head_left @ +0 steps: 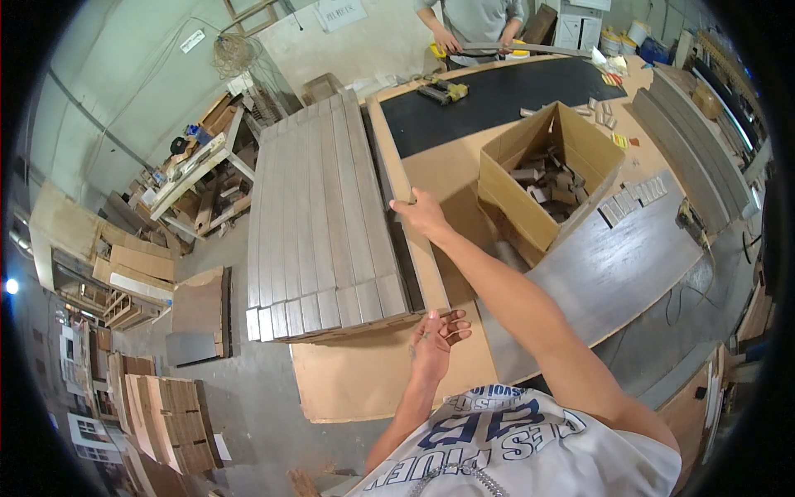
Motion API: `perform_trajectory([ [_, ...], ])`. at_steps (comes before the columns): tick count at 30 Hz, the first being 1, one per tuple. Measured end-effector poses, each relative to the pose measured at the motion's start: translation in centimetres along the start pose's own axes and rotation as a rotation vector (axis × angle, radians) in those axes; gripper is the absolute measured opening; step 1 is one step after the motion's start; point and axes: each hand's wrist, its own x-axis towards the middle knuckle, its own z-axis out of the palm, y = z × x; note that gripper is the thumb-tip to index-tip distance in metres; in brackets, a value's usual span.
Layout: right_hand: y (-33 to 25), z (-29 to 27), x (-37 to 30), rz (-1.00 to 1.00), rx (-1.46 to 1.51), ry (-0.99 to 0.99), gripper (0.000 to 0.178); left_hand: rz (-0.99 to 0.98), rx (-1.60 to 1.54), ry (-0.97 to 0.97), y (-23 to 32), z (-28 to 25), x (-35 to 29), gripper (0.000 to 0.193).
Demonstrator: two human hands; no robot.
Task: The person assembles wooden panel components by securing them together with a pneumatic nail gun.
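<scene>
A long, narrow tan board [411, 186] stands along the right side of a neat stack of grey-brown wooden strips [319, 199]. My right hand [421, 215] is closed on the board about midway along it, arm stretched across from the right. At the board's near end, my left hand [432, 344] has its thumb against the corner and its fingers curled beside it. The underside of that grip is hidden. Between the board and the stack runs a dark, narrow strip. The stack rests on a tan sheet [348, 389].
Right of the board stands an open cardboard box [513, 186] holding wood offcuts. A nail gun [443, 89] lies on a black panel [513, 95]. Small blocks [633, 199] lie on a grey panel [613, 257]. Across the table, another person [480, 25] holds a long strip.
</scene>
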Motion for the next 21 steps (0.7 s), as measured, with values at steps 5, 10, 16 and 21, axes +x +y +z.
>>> perform_trajectory([
  [5,2.2,2.2,2.1,0.069,-0.014,-0.195,0.072,-0.021,-0.012,0.151,-0.6,-0.5,1.4,0.041],
  [10,5.8,2.4,2.1,0.07,-0.273,-0.264,0.058,-0.122,0.009,0.226,-1.6,-1.2,1.8,0.034],
  [16,4.9,-4.7,-8.9,-0.04,0.286,-0.119,0.038,-0.024,0.147,0.272,-1.6,-2.5,3.2,0.032],
  [21,11.2,-17.4,-24.5,0.151,0.414,-0.146,0.031,0.021,0.365,0.23,-2.1,-2.8,4.2,0.036],
])
